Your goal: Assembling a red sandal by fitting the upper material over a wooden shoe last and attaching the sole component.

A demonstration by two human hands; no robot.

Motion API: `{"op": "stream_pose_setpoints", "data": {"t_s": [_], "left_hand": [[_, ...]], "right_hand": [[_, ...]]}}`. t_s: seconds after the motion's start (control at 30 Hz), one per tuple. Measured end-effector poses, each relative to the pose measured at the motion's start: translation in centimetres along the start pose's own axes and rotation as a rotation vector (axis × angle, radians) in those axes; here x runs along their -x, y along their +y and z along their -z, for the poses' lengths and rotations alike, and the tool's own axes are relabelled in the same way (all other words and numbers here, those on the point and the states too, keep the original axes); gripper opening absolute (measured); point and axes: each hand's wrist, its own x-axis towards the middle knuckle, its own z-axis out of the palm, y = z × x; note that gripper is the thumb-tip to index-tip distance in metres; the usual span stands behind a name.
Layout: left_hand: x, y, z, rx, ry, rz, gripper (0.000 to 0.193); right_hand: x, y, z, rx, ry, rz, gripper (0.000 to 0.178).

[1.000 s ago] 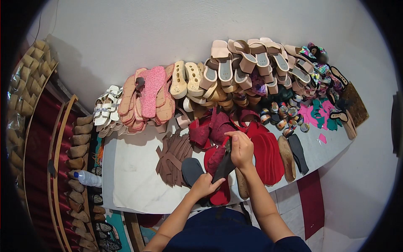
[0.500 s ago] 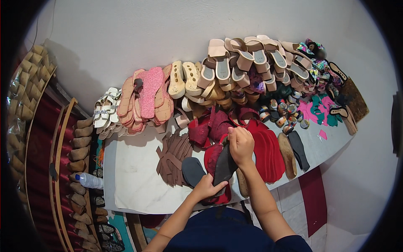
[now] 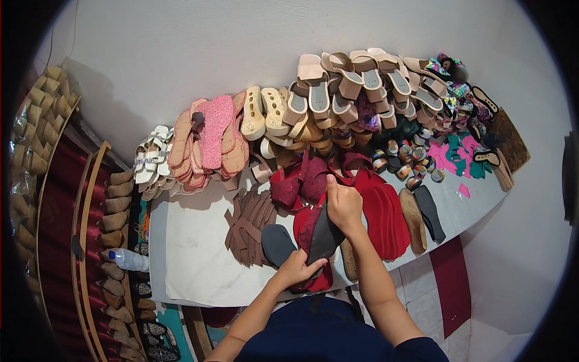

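Both hands hold a dark grey shoe sole (image 3: 324,235) with red material along its left side. My right hand (image 3: 345,208) is closed on its far end, the thumb pointing up along the edge. At the near end, my left hand (image 3: 298,269) grips it with the thumb across the grey face. Just left of the sole lies another dark grey sole (image 3: 277,244), beside a fanned pile of brown strips (image 3: 250,226). A stack of red sole-shaped pieces (image 3: 385,220) lies right of my right hand. Dark red uppers (image 3: 310,181) lie beyond my hands.
Beige heeled sandals (image 3: 319,90) are piled along the wall behind the white table (image 3: 199,253). Pink and tan soles (image 3: 211,133) and white sandals (image 3: 154,157) stand at the far left. A wooden shoe last (image 3: 412,223) lies at right. A plastic bottle (image 3: 129,260) rests beside the left edge.
My right hand has shifted slightly left, and its thumb now stretches up along the sole's edge. My left hand keeps its grip nearly in place.
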Motion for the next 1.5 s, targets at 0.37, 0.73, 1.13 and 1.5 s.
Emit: {"op": "stream_pose_setpoints", "data": {"t_s": [0.37, 0.73, 1.13, 1.5], "left_hand": [[0.5, -0.9, -0.2, 0.735, -0.24, -0.05, 0.063], [1.0, -1.4, -1.0, 0.676, -0.137, -0.124, 0.056], [1.1, 0.7, -0.5, 0.668, -0.116, -0.12, 0.042], [0.7, -0.4, -0.9, 0.826, -0.138, -0.143, 0.039]], "right_hand": [[-0.6, 1.1, -0.9, 0.243, -0.143, -0.16, 0.056], [0.3, 0.2, 0.6, 0.046, 0.158, 0.141, 0.031], [-1.2, -0.5, 1.0, 0.043, 0.093, 0.168, 0.033], [-2.0, 1.8, 2.4, -0.731, -0.271, -0.161, 0.027]]}}
